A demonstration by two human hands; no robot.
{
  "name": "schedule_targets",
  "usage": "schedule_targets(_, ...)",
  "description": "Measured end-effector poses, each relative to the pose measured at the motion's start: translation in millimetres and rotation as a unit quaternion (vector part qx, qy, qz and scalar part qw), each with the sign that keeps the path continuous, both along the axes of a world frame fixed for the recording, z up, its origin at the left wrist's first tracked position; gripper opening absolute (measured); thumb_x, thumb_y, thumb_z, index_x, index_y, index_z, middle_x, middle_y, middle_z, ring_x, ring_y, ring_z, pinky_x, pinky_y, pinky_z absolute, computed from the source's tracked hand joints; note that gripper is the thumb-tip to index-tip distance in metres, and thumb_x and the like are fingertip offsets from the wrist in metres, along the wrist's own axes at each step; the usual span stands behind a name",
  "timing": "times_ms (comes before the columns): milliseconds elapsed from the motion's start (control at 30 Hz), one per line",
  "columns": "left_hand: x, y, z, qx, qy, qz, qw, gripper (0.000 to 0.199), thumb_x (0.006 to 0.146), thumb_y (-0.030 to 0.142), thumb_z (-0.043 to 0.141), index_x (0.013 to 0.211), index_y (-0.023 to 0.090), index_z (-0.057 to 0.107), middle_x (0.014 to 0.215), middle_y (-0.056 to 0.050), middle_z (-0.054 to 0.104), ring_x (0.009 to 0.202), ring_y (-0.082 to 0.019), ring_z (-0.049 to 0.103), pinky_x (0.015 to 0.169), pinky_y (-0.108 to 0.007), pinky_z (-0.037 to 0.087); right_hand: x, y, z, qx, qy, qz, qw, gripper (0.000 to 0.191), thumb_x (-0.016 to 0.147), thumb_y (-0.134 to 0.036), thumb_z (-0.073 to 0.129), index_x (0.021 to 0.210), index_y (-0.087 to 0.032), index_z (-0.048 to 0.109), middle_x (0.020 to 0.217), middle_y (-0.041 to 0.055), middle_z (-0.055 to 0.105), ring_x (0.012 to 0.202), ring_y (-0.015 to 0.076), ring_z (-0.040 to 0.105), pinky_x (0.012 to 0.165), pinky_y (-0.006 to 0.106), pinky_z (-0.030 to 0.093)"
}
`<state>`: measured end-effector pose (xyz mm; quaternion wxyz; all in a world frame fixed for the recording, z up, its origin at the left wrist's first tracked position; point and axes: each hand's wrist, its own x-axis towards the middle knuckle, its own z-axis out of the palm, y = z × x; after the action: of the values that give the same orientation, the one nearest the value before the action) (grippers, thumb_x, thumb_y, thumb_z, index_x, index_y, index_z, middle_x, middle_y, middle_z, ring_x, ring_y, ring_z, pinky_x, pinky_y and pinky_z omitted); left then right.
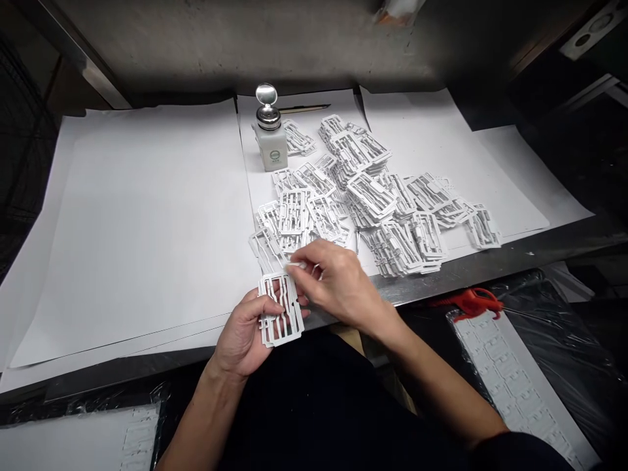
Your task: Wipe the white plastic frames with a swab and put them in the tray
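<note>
My left hand [248,330] grips a small stack of white slotted frames [280,337] upright in front of me, the thumb lying across its face. Over the stack's upper right corner, my right hand [338,281] has thumb and forefinger pinched together. A small whitish bit shows at those fingertips, too small to name. Just beyond the hands, another slotted frame [265,247] lies at the edge of a heap of similar white frames [294,212]. More of them stand in leaning stacks [373,196] to the right.
A white pump bottle [273,147] with its metal lid raised stands behind the heap. A thin dark-tipped tool [309,108] lies at the back. White paper sheets [147,216] cover the bench. Right of my lap, a red-handled tool [473,303] rests on a white sheet of cut-out shapes [515,373].
</note>
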<state>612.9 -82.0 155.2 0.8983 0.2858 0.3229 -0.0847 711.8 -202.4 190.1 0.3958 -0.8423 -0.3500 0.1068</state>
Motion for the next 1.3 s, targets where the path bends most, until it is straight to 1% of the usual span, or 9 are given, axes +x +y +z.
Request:
schedule_targets(133, 3.8, 3.1, -0.7, -0.018, 0.004, 0.009, 1.0, 0.049, 0.063, -0.001, 0.051, 0.109, 0.012, 0.064, 0.091, -0.007, 0.069, 0.084, -0.023, 0.066, 0.08, -0.039, 0.054, -6.2, -15.6, 0.9, 0.018, 0.015, -0.025, 0.999, 0.009, 0.085, -0.018, 0.058, 0.09, -0.014, 0.064, 0.085, 0.0045, 0.061, 0.072, 0.013, 0.057, 0.065, 0.024, 0.045)
schedule_targets(267, 9.0, 5.1, 2.8, -0.002, 0.005, 0.039, 0.999, 0.05, 0.062, 0.002, 0.05, 0.108, 0.011, 0.064, 0.097, -0.009, 0.069, 0.092, -0.024, 0.064, 0.084, -0.038, 0.052, -28.8, -27.5, -4.0, 0.011, 0.064, 0.033, 0.997, 0.011, 0.087, -0.018, 0.055, 0.094, -0.015, 0.063, 0.088, 0.0047, 0.06, 0.072, 0.0126, 0.056, 0.066, 0.023, 0.045)
schedule_targets(367, 10.1, 7.2, 7.5, 0.032, 0.022, 0.049, 0.998, 0.048, 0.06, 0.002, 0.05, 0.105, 0.008, 0.066, 0.096, -0.011, 0.069, 0.089, -0.022, 0.065, 0.084, -0.035, 0.053, -40.8, -37.0, -6.8, -0.003, 0.1, 0.07, 0.993, 0.01, 0.088, -0.017, 0.054, 0.092, -0.017, 0.063, 0.085, 0.0035, 0.059, 0.069, 0.012, 0.054, 0.065, 0.024, 0.045)
schedule_targets(500, 9.9, 8.1, 11.7, 0.043, 0.031, 0.055, 0.997, 0.05, 0.059, 0.002, 0.05, 0.107, 0.007, 0.064, 0.086, -0.01, 0.069, 0.081, -0.02, 0.066, 0.08, -0.032, 0.054, -42.6, -45.3, -3.8, 0.022, 0.129, 0.055, 0.99, 0.009, 0.087, -0.015, 0.054, 0.089, -0.016, 0.063, 0.082, 0.0024, 0.059, 0.067, 0.0111, 0.053, 0.065, 0.023, 0.044)
schedule_targets(700, 10.3, 5.3, 11.6, 0.034, 0.028, 0.063, 0.997, 0.048, 0.06, 0.003, 0.053, 0.106, 0.007, 0.064, 0.085, -0.01, 0.069, 0.08, -0.02, 0.065, 0.077, -0.03, 0.054, -50.3, -30.6, -2.4, 0.07, 0.131, 0.062, 0.987, 0.011, 0.089, -0.017, 0.052, 0.093, -0.015, 0.063, 0.083, 0.0041, 0.059, 0.073, 0.0128, 0.054, 0.069, 0.024, 0.046)
schedule_targets(800, 10.9, 4.9, 11.5, 0.012, 0.023, 0.069, 0.997, 0.039, 0.068, 0.01, 0.055, 0.107, 0.007, 0.064, 0.084, -0.009, 0.068, 0.08, -0.019, 0.065, 0.077, -0.03, 0.054, -56.8, -18.8, -5.3, 0.1, 0.117, 0.065, 0.986, 0.012, 0.089, -0.018, 0.051, 0.094, -0.013, 0.062, 0.085, 0.0062, 0.058, 0.075, 0.0135, 0.055, 0.072, 0.025, 0.047)
schedule_targets(933, 12.2, 5.2, 12.5, -0.019, 0.021, 0.08, 0.996, 0.038, 0.081, 0.033, 0.053, 0.104, 0.006, 0.065, 0.082, -0.009, 0.068, 0.077, -0.019, 0.065, 0.077, -0.031, 0.054, -59.8, -14.9, -7.5, 0.064, 0.091, 0.1, 0.989, 0.013, 0.089, -0.017, 0.049, 0.092, -0.014, 0.061, 0.086, 0.007, 0.057, 0.077, 0.0153, 0.054, 0.071, 0.026, 0.047)
schedule_targets(1067, 12.7, 7.1, 11.5, -0.006, 0.035, 0.08, 0.996, 0.041, 0.083, 0.037, 0.05, 0.104, 0.006, 0.065, 0.081, -0.01, 0.068, 0.076, -0.02, 0.065, 0.076, -0.035, 0.055, -58.5, -22.8, -6.0, 0.018, 0.112, 0.119, 0.986, 0.014, 0.089, -0.018, 0.049, 0.093, -0.015, 0.061, 0.084, 0.0053, 0.056, 0.071, 0.0137, 0.053, 0.067, 0.024, 0.046)
schedule_targets(1300, 10.7, 9.2, 9.7, -0.009, 0.018, 0.08, 0.997, 0.047, 0.082, 0.046, 0.051, 0.104, 0.008, 0.066, 0.082, -0.01, 0.068, 0.078, -0.021, 0.064, 0.075, -0.035, 0.055, -54.3, -15.1, -3.1, 0.062, 0.119, 0.09, 0.987, 0.012, 0.088, -0.018, 0.05, 0.091, -0.015, 0.062, 0.085, 0.0054, 0.057, 0.073, 0.0136, 0.054, 0.07, 0.024, 0.047)
